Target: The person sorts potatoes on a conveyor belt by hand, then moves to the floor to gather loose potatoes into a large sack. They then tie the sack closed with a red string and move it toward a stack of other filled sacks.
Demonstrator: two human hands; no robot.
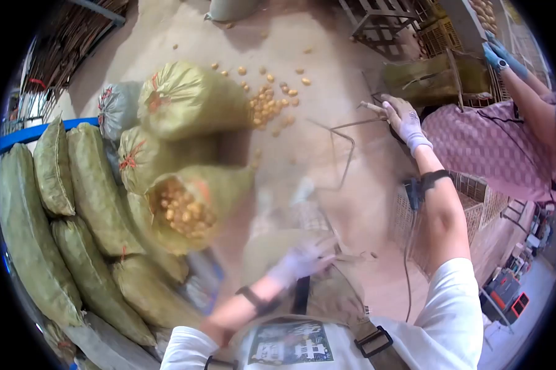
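My right hand point(404, 120), in a pale glove, is at the end of a thin bent metal rod frame point(350, 157), with its fingers closed at the rod. The frame reaches left over the floor. My left hand point(299, 264), also gloved, is blurred by motion in front of my lap; its fingers and anything in them are unclear. To its left, an open green sack point(228, 188) shows many small round yellowish items point(185, 209) in its mouth. Behind it lies a tied green sack point(197, 102).
Loose yellowish items point(268, 108) lie scattered on the floor point(315, 55). Full sacks point(37, 228) are stacked at left. At right are plastic crates point(469, 191), a hanging cable point(408, 265) and another person's gloved hands point(495, 55) and checkered clothing point(487, 145).
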